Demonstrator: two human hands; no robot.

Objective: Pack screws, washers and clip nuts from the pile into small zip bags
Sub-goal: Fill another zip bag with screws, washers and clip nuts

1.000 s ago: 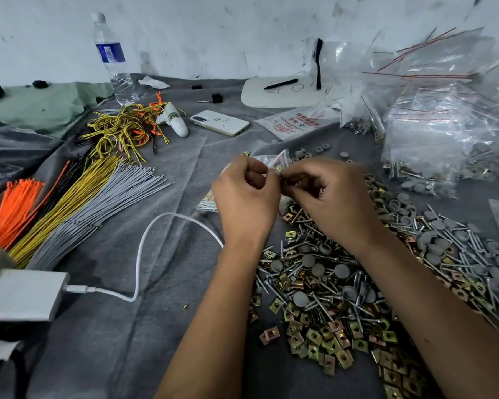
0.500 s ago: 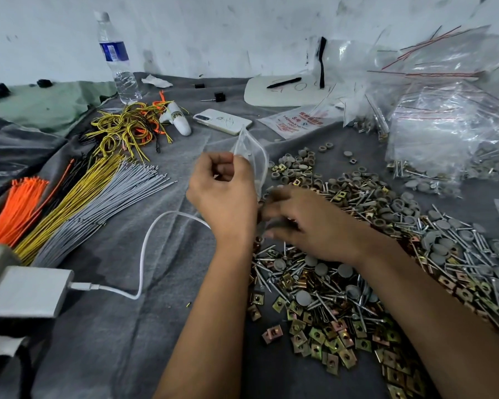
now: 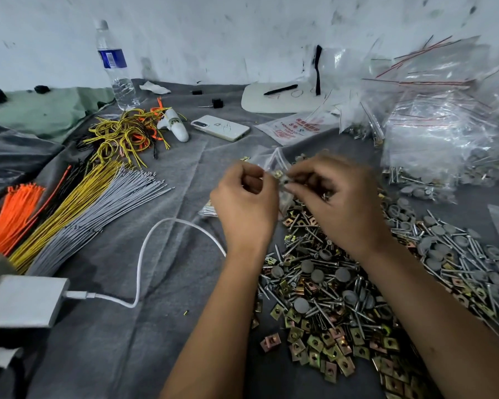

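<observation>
**Clear plastic bag held between both hands above the pile's far edge**

Clear plastic of a small zip bag point(image 3: 274, 165) is seen between the two hands, raised above the grey cloth of the bench point(image 3: 185, 283). The left hand point(image 3: 247, 204) is curled, and the bag's near side appears to be pinched between thumb and forefinger, though the grip itself is blurred. The right hand point(image 3: 339, 197) is brought in from the right, its fingers point(image 3: 296, 182) bunched and pressed together on a few small parts, a brass-coloured clip nut among them by the look of it; exactly what is pinched cannot be told.

The relation that matters is short: the bag's mouth lies just left of the right fingertips and appears to touch them, while the bag's body hangs down and away between the hands. The right hand is judged to be the feeding hand, the left the holding one.

The pile point(image 3: 343, 298) of screws, washers and clip nuts is spread on the cloth directly below and toward the near right, well within reach of the right hand. Filled bags point(image 3: 444, 139) are heaped at the far right.
</observation>
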